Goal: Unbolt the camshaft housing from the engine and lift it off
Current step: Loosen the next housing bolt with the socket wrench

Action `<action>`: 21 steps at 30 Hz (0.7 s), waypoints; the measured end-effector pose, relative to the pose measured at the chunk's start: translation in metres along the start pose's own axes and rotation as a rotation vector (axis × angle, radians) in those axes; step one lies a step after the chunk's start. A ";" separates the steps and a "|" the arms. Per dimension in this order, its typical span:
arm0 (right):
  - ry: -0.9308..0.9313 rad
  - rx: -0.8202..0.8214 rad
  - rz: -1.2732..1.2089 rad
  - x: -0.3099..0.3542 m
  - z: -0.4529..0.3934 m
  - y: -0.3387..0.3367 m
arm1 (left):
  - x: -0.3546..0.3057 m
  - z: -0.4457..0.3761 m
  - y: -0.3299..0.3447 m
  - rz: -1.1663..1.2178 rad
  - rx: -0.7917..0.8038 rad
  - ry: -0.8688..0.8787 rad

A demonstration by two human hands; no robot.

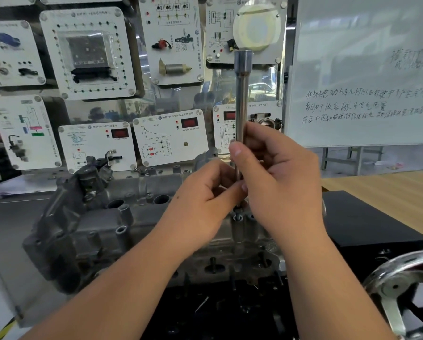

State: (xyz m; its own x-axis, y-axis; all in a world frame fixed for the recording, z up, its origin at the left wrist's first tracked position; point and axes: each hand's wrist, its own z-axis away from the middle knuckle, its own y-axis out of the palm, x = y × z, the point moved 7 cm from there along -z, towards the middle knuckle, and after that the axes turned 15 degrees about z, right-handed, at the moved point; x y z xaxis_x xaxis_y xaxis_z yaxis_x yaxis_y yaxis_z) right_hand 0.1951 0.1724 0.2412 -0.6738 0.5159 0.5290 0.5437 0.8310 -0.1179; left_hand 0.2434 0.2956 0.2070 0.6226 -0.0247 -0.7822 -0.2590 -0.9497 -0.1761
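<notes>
Both hands hold a long steel extension bar (241, 114) upright over the camshaft housing (122, 217), which sits on the engine at centre. The right hand (276, 182) wraps its curled fingers and thumb round the bar's middle. The left hand (205, 195) pinches the shaft lower down, just above a bolt hole (238, 217).

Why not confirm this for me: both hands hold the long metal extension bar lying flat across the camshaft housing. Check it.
Not quite. In the head view both hands, left hand and right hand, do hold the long metal extension bar, but it stands upright over the camshaft housing, its lower end down at a bolt, not lying flat.
</notes>
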 end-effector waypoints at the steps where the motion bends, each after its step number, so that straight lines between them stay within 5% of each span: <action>1: 0.001 0.015 -0.001 0.000 0.000 0.001 | 0.001 0.000 0.000 0.002 0.014 -0.003; 21: 0.001 0.089 -0.020 0.001 -0.001 0.005 | -0.003 0.003 0.002 -0.079 0.057 -0.006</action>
State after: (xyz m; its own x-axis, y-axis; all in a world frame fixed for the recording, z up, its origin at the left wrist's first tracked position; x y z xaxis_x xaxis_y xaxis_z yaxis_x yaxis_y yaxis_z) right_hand 0.1978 0.1770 0.2417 -0.6833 0.4988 0.5332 0.4834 0.8563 -0.1816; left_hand 0.2389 0.2946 0.2067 0.6385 0.0520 -0.7678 -0.2507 -0.9292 -0.2714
